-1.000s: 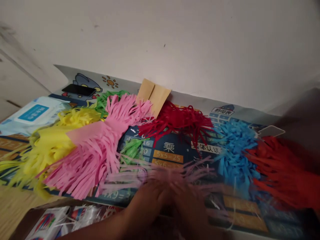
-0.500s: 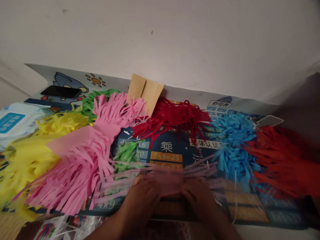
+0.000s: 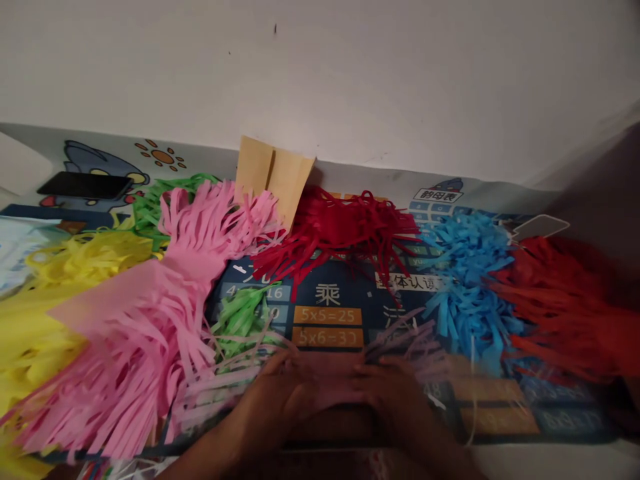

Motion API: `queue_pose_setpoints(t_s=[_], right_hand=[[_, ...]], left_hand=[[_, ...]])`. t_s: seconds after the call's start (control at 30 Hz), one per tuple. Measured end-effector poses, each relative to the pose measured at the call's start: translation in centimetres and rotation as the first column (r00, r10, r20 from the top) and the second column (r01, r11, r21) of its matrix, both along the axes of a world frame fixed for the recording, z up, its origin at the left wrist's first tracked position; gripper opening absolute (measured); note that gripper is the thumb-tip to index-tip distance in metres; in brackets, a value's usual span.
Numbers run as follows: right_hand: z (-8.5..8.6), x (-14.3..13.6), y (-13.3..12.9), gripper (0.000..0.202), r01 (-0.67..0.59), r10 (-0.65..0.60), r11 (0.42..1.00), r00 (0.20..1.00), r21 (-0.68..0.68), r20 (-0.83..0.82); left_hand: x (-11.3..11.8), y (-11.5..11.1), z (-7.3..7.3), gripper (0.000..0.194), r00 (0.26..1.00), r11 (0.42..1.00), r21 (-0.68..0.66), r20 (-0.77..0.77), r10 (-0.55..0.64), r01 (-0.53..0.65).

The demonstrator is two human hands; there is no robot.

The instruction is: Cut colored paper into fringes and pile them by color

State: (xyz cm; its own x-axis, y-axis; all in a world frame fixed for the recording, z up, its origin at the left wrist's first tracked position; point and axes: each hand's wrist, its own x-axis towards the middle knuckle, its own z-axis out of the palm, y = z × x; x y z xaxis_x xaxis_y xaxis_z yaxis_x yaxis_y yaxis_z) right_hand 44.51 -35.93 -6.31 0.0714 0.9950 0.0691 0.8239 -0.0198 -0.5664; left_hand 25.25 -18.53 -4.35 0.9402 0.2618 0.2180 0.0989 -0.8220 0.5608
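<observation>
At the table's front edge, my left hand and my right hand grip a strip of pink fringed paper by its uncut middle, one at each end. Thin cut strands fan out past both hands, left and right. The fingers of both hands are closed on the paper. Just beyond my left hand lies a small green paper tassel. Left of it spreads a large pile of pink fringed paper. A dark red fringed bundle lies further back.
Blue paper fringe and red-orange fringe lie to the right, yellow fringe to the left. A folded tan card leans at the white wall. A phone lies back left. A printed chart mat covers the table.
The view has swung slightly, so things on the table sit further left. Both hands keep hold of the pink paper, and its strands have shifted.
</observation>
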Motion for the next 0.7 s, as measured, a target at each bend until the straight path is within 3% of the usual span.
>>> queue_pose_setpoints(t_s=[0.1,0.2,0.37,0.43,0.57,0.7], right_hand=[[0.0,0.3,-0.3,0.021,0.002,-0.005,0.999,0.999,-0.055,-0.054],[0.7,0.1,0.1,0.020,0.112,-0.115,0.993,0.988,-0.028,-0.099],[1.7,-1.1,1.7,0.021,0.353,-0.347,0.936,0.929,0.019,-0.130],[1.6,-1.7,2.4,0.022,0.426,-0.421,0.905,0.901,0.024,-0.102],[0.9,-2.3,3.2,0.022,0.475,-0.475,0.875,0.880,0.099,-0.019],[0.5,-2.3,3.1,0.026,0.471,-0.475,0.874,0.880,0.117,0.004]], left_hand=[[-0.6,0.3,0.1,0.041,0.999,1.000,-0.026,0.038,-0.011,0.012],[-0.8,0.3,0.2,0.024,0.997,1.000,-0.005,0.081,0.022,-0.021],[0.0,-0.2,0.5,0.016,0.976,0.980,-0.025,-0.100,0.192,-0.195],[0.5,-0.5,0.5,0.023,0.963,0.970,-0.034,-0.129,0.237,-0.243],[1.3,-0.7,0.2,0.026,0.931,0.945,0.034,-0.162,0.327,-0.326],[1.6,-0.5,0.1,0.023,0.925,0.941,0.063,-0.174,0.339,-0.333]])
